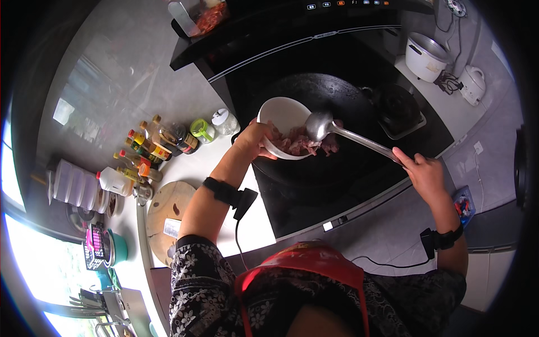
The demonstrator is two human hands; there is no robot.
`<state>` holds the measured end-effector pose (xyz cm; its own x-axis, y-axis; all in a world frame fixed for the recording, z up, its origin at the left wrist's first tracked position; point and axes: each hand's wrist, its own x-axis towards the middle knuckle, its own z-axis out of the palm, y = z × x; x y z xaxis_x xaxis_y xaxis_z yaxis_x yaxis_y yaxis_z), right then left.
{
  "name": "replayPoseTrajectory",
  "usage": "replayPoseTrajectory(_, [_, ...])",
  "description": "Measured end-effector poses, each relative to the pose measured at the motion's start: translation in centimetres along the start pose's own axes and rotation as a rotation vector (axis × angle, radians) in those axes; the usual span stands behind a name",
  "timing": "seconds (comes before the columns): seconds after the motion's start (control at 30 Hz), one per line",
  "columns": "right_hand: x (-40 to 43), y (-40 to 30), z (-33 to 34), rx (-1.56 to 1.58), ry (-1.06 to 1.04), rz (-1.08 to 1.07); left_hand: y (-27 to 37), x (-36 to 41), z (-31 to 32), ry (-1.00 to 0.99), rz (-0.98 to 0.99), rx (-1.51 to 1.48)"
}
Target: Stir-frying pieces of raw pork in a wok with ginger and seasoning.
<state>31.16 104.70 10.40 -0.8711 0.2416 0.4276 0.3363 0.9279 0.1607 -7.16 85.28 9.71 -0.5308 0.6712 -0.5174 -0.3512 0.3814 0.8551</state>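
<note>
My left hand (256, 139) grips a white bowl (284, 110) by its rim and tips it toward the wok (316, 86). Pieces of raw meat (294, 142) lie in the bowl's lower side, and some hang over its right edge. In my right hand (423, 175) is the long handle of a metal ladle (318, 125). The ladle's round head is at the bowl's right rim, against the meat. Below the bowl, the dark wok is hard to tell from the black cooktop (303, 206).
Seasoning bottles (147, 145) and jars (202, 130) line the left counter, near a round wooden chopping board (164, 210) with a cleaver blade (172, 227). At right are a dark pan (396, 107) and a rice cooker (426, 59). A range hood (261, 38) overhangs the back.
</note>
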Motion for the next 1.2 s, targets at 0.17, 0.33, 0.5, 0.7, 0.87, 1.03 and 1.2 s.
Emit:
replayPoseTrajectory(0.17, [-0.7,0.6,0.0,0.013,0.034,-0.003,0.4,-0.8,0.2,0.057,0.016,0.03])
replayPoseTrajectory(0.33, [-1.2,0.6,-0.7,0.047,-0.018,0.089,0.1,-1.5,-1.3,0.142,0.059,-0.006])
replayPoseTrajectory(0.5, [1.7,-3.8,1.9,0.56,0.045,0.16,0.1,-2.0,-1.8,0.047,0.11,-0.074])
replayPoseTrajectory(0.7, [4.1,-7.6,4.0,0.678,-0.007,0.057,-0.7,-1.4,-1.8,-0.081,0.072,-0.185])
replayPoseTrajectory(0.87, [3.4,-6.6,2.9,0.513,-0.008,-0.026,-0.4,-2.3,-1.5,-0.07,0.103,-0.13])
replayPoseTrajectory(1.03, [2.6,-5.1,2.1,0.329,-0.013,-0.043,-0.4,-1.8,-2.6,-0.053,0.1,-0.113])
replayPoseTrajectory(1.2, [2.3,-3.7,1.6,0.133,0.018,-0.066,0.1,-1.9,-2.4,-0.022,0.107,-0.065])
